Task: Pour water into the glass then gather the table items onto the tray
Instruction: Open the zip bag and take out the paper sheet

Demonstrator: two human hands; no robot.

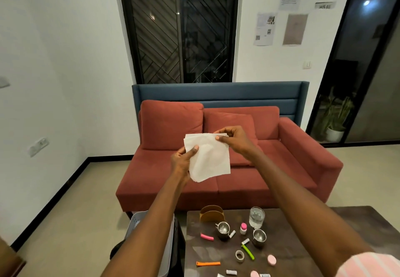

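Glass [256,216] looks filled; my left hand [181,162] and right hand [233,138] pinch the napkins [208,157], which probably go into the holder [212,212] next

The napkin [207,158] is thin white paper, soft and matt, lightly creased. The surface [285,255] is dark and smooth with a dull sheen. Two cups [223,229] are polished metal, mirror-bright. The glass [256,217] is clear and glossy. The holder [212,213] looks like matt brown wood. The clips [207,263] are smooth coloured plastic. The sofa [216,181] is matt red cloth.
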